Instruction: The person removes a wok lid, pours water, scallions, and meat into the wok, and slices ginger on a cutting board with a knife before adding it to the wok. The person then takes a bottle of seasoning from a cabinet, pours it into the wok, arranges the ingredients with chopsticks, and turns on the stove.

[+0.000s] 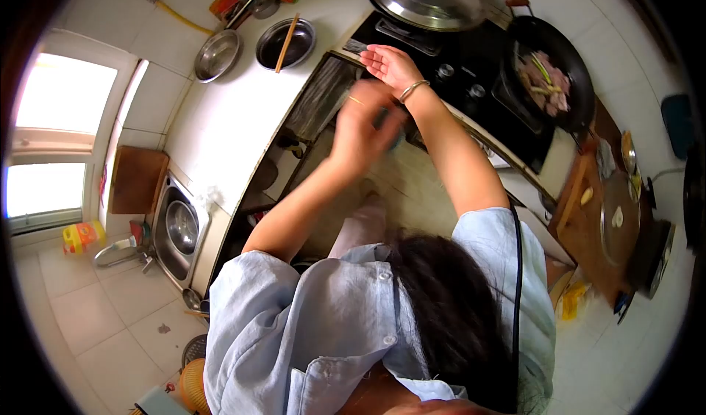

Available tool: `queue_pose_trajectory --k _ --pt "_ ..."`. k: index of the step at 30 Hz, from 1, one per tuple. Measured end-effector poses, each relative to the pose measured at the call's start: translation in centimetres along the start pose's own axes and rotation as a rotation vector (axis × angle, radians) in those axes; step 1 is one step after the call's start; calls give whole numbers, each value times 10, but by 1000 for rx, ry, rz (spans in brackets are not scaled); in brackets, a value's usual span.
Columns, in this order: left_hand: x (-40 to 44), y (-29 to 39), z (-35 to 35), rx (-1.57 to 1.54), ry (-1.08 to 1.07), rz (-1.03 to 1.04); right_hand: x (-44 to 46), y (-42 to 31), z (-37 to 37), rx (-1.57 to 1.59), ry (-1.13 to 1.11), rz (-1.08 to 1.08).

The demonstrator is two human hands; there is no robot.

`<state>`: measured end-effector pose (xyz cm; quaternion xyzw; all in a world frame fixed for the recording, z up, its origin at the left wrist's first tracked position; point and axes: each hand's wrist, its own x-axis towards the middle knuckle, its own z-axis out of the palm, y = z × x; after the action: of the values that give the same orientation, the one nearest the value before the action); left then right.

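Note:
My right hand [391, 68] is held out over the cooktop's front edge, fingers extended and nothing seen in it. A bangle [414, 90] circles that wrist. Just below it my left hand [362, 121] is smeared by motion, so its fingers cannot be read. A dark, bluish blur shows beside the left hand; I cannot tell what it is or whether it is held. Above right, a black wok [579, 73] sits on the cooktop [471, 66] with pale meat slices [548, 84] and green pieces inside. Behind my hands a large pan bears a metal lid [426, 0].
On the left counter [213, 132] stand a metal bowl [218, 55] and a dark bowl [298, 51] with chopsticks [287, 44] across it. A sink [168, 194] holds another bowl. To the right lies a wooden cutting board [577, 213], with a round glass lid [618, 202] nearby.

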<state>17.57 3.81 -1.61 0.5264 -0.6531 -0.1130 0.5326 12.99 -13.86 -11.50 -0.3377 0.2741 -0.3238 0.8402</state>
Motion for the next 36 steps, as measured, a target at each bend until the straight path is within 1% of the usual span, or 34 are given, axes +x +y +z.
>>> queue_pose_trajectory --k 1,2,3,5,8,11,12,13,15,18,21,22,23,24,25,26,27,28,29,30,31,32,33,34,35,36 --pt "-12 44 7 -175 -204 23 -19 -6 -8 -10 23 -31" --pt "-15 86 12 -343 -339 294 -36 -12 -16 8 53 -44" --pt "-21 134 27 -522 -362 461 -54 -19 -23 25 82 -56" --pt "-32 203 42 -701 -601 631 -88 -35 -39 36 141 -91" --pt "-55 272 78 -902 -667 820 -142 -60 -64 40 205 -170" --pt "-70 325 108 -926 -812 943 -198 -85 -86 45 288 -238" --pt "-70 349 117 -976 -896 938 -213 -93 -93 50 328 -255" --pt "-77 375 127 -1017 -1022 971 -228 -98 -103 50 369 -262" --pt "-98 422 139 -1082 -1275 1044 -247 -106 -120 129 383 -333" --pt "-124 460 148 -1214 -1503 1106 -271 -130 -127 215 363 -399" --pt "-117 447 154 -1261 -1237 1031 -300 -160 -118 59 265 -511" --pt "-103 436 147 -1211 -1190 1003 -321 -173 -111 18 150 -594" --pt "-86 419 134 -1160 -1133 972 -350 -191 -94 41 18 -697" --pt "-71 398 119 -1111 -1139 880 -393 -210 -74 -3 -41 -815" --pt "-58 374 101 -1062 -1140 787 -442 -228 -58 -58 -198 -869" --pt "-47 345 84 -1008 -1191 696 -494 -239 -43 -133 -376 -993" --pt "-37 323 63 -931 -1208 567 -544 -240 -32 -201 -607 -1058" --pt "-31 303 40 -895 -1142 407 -593 -241 -21 -260 -868 -1099" --pt "-25 283 21 -802 -1039 398 -642 -242 -11 -311 -1125 -1107" --pt "-25 269 1 -754 -949 236 -675 -233 1 -418 -1360 -1070" --pt "-27 255 -15 -849 -822 116 -685 -218 14 -560 -1473 -1031" --pt "-29 245 -30 -904 -687 4 -681 -201 29 -741 -1527 -991" --pt "-28 239 -44 -844 -566 69 -669 -185 43 -941 -1508 -959" --pt "-30 231 -56 -859 -450 79 -648 -169 58 -1150 -1449 -928" --pt "-30 225 -67 -779 -383 167 -621 -154 70 -1340 -1367 -898" --pt "-32 219 -77 -841 -324 164 -590 -139 79 -1495 -1286 -871"
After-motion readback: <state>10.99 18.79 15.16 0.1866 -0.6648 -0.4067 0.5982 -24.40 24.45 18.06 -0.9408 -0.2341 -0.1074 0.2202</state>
